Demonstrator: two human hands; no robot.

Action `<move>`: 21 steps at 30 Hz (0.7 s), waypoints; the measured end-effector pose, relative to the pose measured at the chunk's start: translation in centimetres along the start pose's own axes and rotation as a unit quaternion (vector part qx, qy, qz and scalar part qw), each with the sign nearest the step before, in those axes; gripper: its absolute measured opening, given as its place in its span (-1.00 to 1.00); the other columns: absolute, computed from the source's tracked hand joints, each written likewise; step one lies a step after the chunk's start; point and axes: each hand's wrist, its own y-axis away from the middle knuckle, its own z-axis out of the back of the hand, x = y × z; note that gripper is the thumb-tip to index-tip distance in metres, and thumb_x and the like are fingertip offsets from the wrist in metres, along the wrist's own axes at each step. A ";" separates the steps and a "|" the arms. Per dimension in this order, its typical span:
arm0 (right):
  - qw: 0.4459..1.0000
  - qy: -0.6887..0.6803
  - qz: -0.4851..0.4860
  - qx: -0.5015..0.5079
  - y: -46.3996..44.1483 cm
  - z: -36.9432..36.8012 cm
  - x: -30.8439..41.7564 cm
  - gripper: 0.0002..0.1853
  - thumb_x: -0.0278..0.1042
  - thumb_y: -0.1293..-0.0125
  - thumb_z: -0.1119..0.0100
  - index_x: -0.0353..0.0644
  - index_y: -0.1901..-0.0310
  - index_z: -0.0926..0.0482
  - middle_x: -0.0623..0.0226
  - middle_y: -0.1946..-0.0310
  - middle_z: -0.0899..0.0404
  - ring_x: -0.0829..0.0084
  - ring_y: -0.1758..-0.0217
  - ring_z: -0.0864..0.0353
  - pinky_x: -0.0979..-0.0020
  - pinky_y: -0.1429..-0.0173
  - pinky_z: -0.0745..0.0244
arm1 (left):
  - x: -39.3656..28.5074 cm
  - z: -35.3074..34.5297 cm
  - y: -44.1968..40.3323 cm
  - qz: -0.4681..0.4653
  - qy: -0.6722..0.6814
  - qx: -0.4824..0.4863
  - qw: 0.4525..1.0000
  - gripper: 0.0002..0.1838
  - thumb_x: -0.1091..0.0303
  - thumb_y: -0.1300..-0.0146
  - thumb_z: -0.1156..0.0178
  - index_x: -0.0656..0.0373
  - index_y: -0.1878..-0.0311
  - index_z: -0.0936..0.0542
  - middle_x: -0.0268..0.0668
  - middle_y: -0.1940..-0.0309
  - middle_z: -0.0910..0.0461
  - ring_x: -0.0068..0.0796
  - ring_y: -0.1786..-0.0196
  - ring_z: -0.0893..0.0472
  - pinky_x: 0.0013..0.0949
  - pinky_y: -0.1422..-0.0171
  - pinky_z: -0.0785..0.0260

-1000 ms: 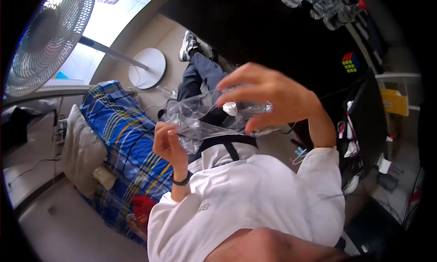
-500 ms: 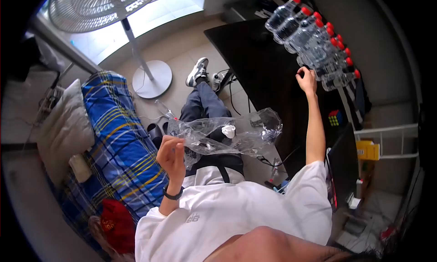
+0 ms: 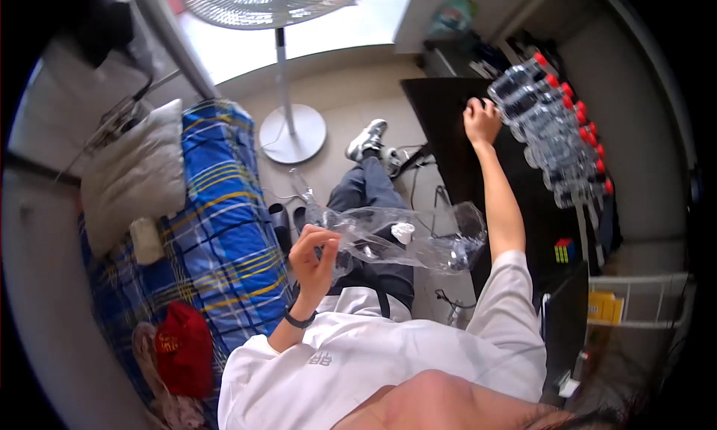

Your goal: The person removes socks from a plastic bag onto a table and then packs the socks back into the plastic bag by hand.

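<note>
Above the person's legs (image 3: 370, 187), I watch the left hand (image 3: 314, 260) keep a narrow grip on one end of a clear plastic bag (image 3: 439, 251), thin, glossy and creased, a white crumpled lump (image 3: 402, 232) showing near its middle. Beside red-capped clear bottles (image 3: 541, 120) on the dark counter (image 3: 441, 105), the right hand (image 3: 482, 124) curls; I cannot tell whether it holds anything.

From the chest (image 3: 381, 351), the right arm (image 3: 502, 198) reaches toward one o'clock, right hand (image 3: 482, 122) curled; left hand (image 3: 311, 260) pinches at eleven o'clock, left arm (image 3: 287, 336) bent.
</note>
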 end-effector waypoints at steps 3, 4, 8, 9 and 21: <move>0.989 -0.082 0.002 0.124 -0.9 1.6 0.6 -0.83 -0.31 -0.24 -0.30 0.13 0.14 -0.63 0.30 -0.05 -0.56 0.12 -0.09 -0.57 0.04 -0.11 -0.55 | 0.2 0.2 -0.1 -0.005 0.021 0.007 1.000 -0.91 0.49 -0.35 -0.31 0.33 0.23 -0.68 -0.27 0.31 -0.63 -0.55 0.27 -0.52 -0.51 0.18 -0.31; 0.969 -0.188 0.033 0.154 -1.1 3.0 0.3 -0.82 -0.38 -0.23 -0.30 0.07 0.13 -0.62 0.33 0.00 -0.57 0.20 -0.04 -0.61 0.10 -0.10 -0.57 | 0.1 0.2 -0.4 0.000 0.021 0.006 1.000 -0.91 0.49 -0.35 -0.31 0.33 0.23 -0.68 -0.27 0.31 -0.63 -0.55 0.27 -0.52 -0.51 0.18 -0.31; 0.621 -0.723 -0.115 0.281 -2.3 19.3 3.4 -0.75 -0.46 -0.35 -0.26 -0.13 -0.01 -0.48 0.34 0.10 -0.48 0.53 0.23 -0.55 0.56 0.15 -0.45 | 0.8 0.3 -0.5 0.007 0.024 0.010 1.000 -0.89 0.46 -0.35 -0.33 0.33 0.22 -0.68 -0.26 0.30 -0.63 -0.55 0.27 -0.52 -0.52 0.17 -0.30; 0.649 -0.701 -0.021 0.296 -1.9 23.0 3.2 -0.69 -0.41 -0.31 -0.29 -0.19 -0.04 -0.45 0.30 0.11 -0.47 0.51 0.28 -0.54 0.51 0.21 -0.45 | 0.9 0.3 -0.5 0.007 0.035 0.011 0.999 -0.89 0.46 -0.36 -0.33 0.34 0.23 -0.68 -0.25 0.30 -0.63 -0.55 0.27 -0.52 -0.52 0.17 -0.29; 0.778 -0.276 0.396 0.401 6.7 32.7 15.4 -0.44 -0.33 -0.07 -0.49 0.16 -0.17 -0.61 0.27 -0.14 -0.55 0.32 0.21 -0.73 0.38 0.23 -0.64 | 0.2 -0.6 0.0 -0.012 0.017 0.057 0.998 -0.97 0.57 -0.28 -0.31 0.34 0.26 -0.69 -0.25 0.33 -0.66 -0.48 0.25 -0.51 -0.45 0.14 -0.28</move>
